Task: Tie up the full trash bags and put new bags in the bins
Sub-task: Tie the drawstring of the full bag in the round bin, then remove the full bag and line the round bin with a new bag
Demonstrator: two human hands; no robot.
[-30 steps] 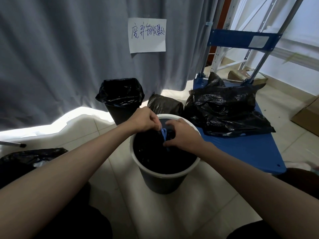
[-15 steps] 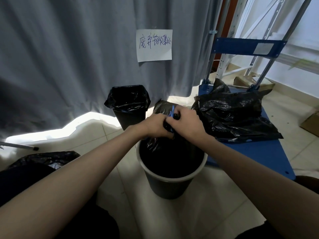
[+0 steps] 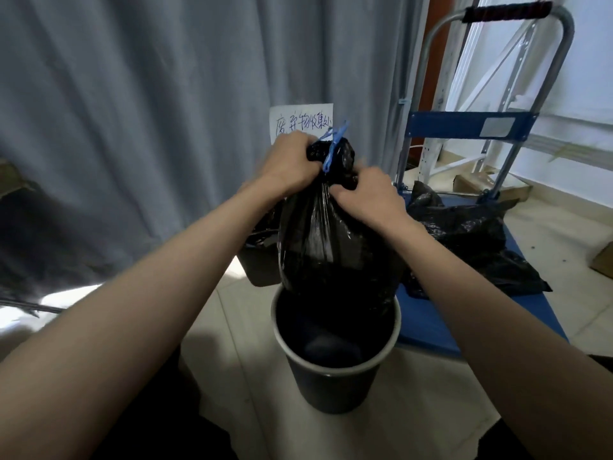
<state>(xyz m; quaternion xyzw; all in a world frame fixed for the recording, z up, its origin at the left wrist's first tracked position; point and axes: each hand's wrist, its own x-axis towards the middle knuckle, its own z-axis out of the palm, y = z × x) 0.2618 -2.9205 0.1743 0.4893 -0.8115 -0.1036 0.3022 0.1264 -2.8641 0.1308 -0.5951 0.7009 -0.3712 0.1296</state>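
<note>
So you're holding the black trash bag (image 3: 331, 247) up over the grey bin (image 3: 335, 376) — your left hand (image 3: 292, 164) is gripping the gathered neck with its blue drawstring (image 3: 333, 144), your right hand (image 3: 368, 197) is pinching the plastic just below. Another black bag (image 3: 471, 240) is lying on the blue cart (image 3: 431, 330) beside you.

Bag (image 3: 331, 247) above bin (image 3: 335, 370), cart (image 3: 431, 330) right

A grey curtain (image 3: 132, 111) spans the rear. 1 white paper sign (image 3: 300, 122) with handwritten characters hangs on it. The floor (image 3: 414, 410) is pale tile. A blue platform cart (image 3: 471, 126) with a metal handle stands at right, before a white wall (image 3: 593, 78).
</note>
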